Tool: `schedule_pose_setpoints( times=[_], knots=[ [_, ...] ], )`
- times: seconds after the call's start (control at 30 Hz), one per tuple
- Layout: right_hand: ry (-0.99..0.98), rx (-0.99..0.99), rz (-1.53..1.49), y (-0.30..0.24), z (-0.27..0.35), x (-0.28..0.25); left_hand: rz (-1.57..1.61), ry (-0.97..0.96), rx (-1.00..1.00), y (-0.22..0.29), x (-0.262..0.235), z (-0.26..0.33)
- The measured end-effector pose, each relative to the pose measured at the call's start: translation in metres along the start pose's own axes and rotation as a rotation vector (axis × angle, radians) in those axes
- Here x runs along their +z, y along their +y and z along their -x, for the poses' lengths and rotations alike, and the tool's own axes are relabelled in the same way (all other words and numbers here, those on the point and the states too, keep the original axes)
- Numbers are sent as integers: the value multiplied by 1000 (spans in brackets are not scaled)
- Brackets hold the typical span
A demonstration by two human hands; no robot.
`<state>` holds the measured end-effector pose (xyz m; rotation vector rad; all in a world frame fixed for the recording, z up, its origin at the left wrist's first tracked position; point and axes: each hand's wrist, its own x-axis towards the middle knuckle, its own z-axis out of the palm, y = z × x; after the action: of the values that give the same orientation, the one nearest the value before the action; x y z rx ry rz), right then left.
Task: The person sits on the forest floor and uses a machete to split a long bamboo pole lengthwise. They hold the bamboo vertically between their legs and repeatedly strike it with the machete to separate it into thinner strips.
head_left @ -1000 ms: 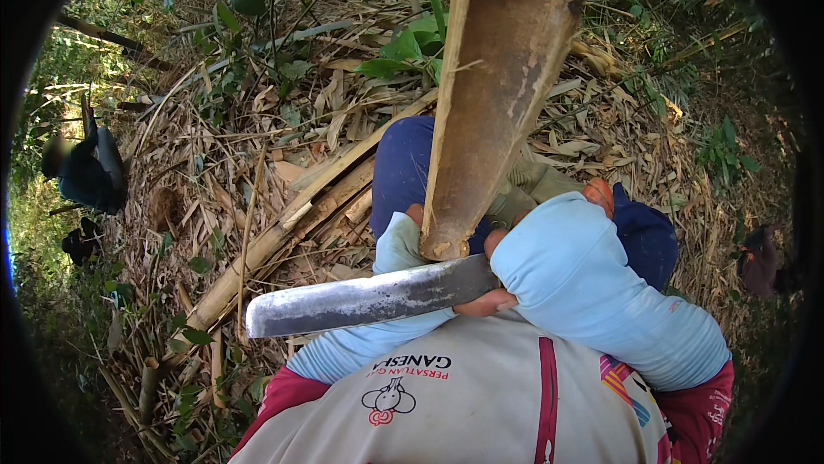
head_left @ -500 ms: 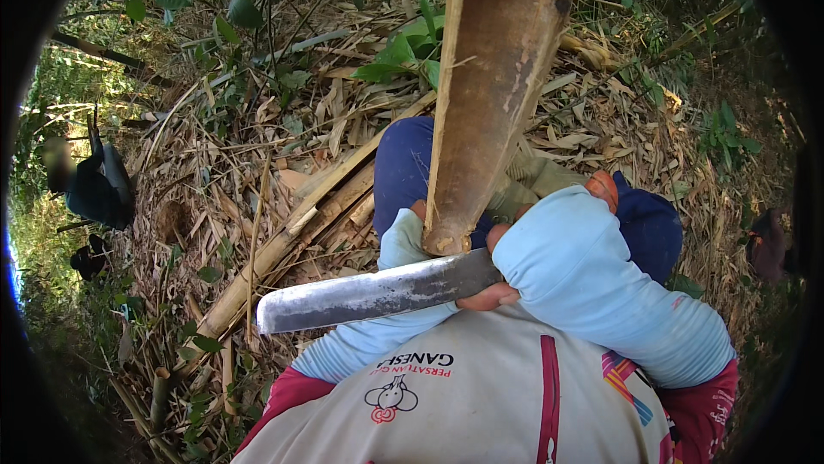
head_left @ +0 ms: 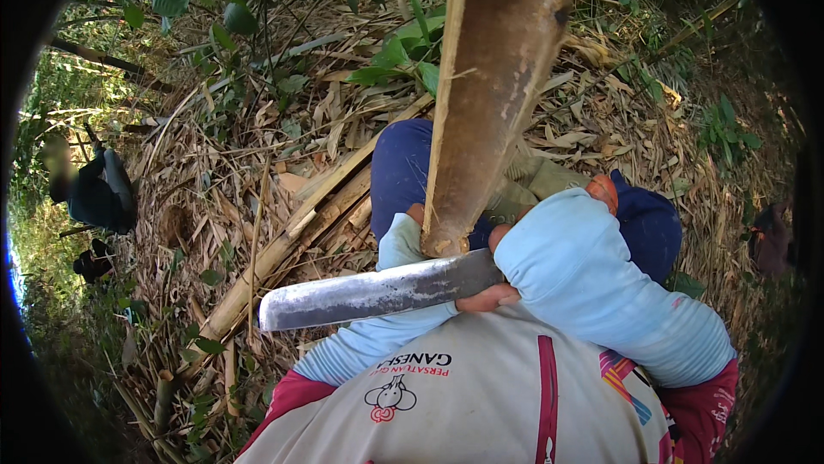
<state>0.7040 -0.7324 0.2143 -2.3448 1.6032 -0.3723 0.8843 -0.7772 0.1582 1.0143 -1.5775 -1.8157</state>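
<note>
Close against the person's chest, the right hand (head_left: 491, 294) is clenched on the handle of a broad machete (head_left: 378, 291); its grey blade lies nearly level and points to the person's left; the thick bamboo pole (head_left: 493, 95) rises steeply up and away, its cut lower end just above the blade's spine near the handle, touching or nearly so; the left hand (head_left: 410, 225) is mostly hidden behind the pole's base, sleeve to the knuckles, seemingly gripping the pole though fingers can't be seen; knees in blue trousers (head_left: 402, 168) sit under the pole; split bamboo lengths (head_left: 292, 236) and dry leaf litter (head_left: 215, 172) cover the ground; another person (head_left: 99, 189) crouches far left; step judged: trimming or splitting the pole's butt end; next move calls for a steady pole and blade edge clear of the left fingers.
</note>
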Motion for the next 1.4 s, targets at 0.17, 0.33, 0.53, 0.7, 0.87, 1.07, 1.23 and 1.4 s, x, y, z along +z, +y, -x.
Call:
schedule_pose_setpoints(
  times=[0.17, 0.33, 0.53, 0.7, 0.87, 1.07, 1.23, 1.4],
  knots=[
    [-272, 235, 161, 10, -16, 17, -67, 127, -41, -17, -26, 8],
    [-163, 232, 131, 20, -26, 42, -114, 279, 70, -27, -41, 8],
    [-156, 92, 124, 1, -49, 37, 84, 152, 147, -34, -45, 11],
    [14, -14, 130, 9, -48, 48, 270, 3, 59, -27, -53, 10],
    [-179, -3, 51, 9, -47, 34, 562, 34, -102, -81, -39, 11],
    [-203, -102, -39, -1, -49, 7, 143, 97, 111, -11, -28, 8],
    [-251, -56, 66, 5, -42, 9, 129, 51, 29, -6, -22, 7],
    [-236, -75, 150, 11, -34, -3, 20, -5, 187, 7, -20, 12]
  ],
)
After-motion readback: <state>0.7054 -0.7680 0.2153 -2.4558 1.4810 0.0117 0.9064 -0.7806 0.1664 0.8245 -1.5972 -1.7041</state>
